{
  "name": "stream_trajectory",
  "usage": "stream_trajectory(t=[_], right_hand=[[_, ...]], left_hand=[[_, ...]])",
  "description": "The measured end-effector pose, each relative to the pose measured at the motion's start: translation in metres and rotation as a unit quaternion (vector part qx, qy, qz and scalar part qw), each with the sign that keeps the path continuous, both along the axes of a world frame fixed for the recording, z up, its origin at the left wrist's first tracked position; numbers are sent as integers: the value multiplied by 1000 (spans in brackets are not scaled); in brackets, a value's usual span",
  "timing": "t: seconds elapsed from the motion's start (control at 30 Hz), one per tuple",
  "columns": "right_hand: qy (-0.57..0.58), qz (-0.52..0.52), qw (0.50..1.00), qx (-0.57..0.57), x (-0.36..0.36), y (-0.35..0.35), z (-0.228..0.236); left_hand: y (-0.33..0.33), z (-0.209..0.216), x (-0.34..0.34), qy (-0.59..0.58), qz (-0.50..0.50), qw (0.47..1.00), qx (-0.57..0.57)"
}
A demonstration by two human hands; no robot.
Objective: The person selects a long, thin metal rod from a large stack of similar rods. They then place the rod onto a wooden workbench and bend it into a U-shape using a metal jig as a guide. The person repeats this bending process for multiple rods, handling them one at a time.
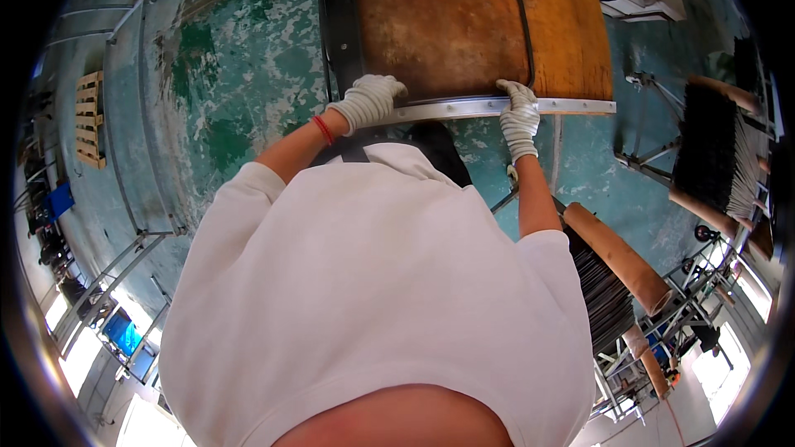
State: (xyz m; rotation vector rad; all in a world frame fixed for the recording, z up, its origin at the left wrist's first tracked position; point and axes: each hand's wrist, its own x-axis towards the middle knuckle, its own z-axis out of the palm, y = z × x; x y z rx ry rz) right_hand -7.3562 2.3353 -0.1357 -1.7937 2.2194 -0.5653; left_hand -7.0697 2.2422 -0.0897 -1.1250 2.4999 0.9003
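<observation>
A worktable with a worn brown wooden top (443, 21) stands in front of me, a riveted metal strip (464, 108) along its near edge. A thin black frame (522, 12) lies on the top; its near side runs just behind the strip. My left hand (368, 102), in a whitish ribbed work glove, is closed at the near left part of this frame, its fingertips pointing right. At the near right corner my right hand (520, 116), gloved alike, has its fingers curled over the frame. The undersides of both grips are hidden.
A wide black bar (341, 29) runs along the table's left side. Cardboard tubes (621, 257) and bundles of black strands (708, 149) on metal racks stand to the right. A wooden pallet (89, 120) lies far left on the worn green floor (240, 58).
</observation>
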Motion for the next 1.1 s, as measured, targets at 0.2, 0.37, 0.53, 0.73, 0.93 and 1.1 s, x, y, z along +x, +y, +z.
stream_trajectory(t=[0.2,0.37,0.53,0.73,0.93,1.1], right_hand=[[-18,67,998,7,-20,-4,5],[-16,72,997,9,-22,-5,-1],[-10,72,997,7,-21,-4,-3],[1,79,997,-8,-15,-7,-2],[-2,42,992,116,-13,-18,2],[-27,51,991,120,16,-21,19]], left_hand=[[15,-25,0,34,94,995,18],[13,-12,-5,2,93,995,29],[10,-16,-3,9,110,993,52],[14,-26,3,44,115,992,-1],[10,-31,0,-20,50,998,28],[4,4,-12,-32,25,995,87]])
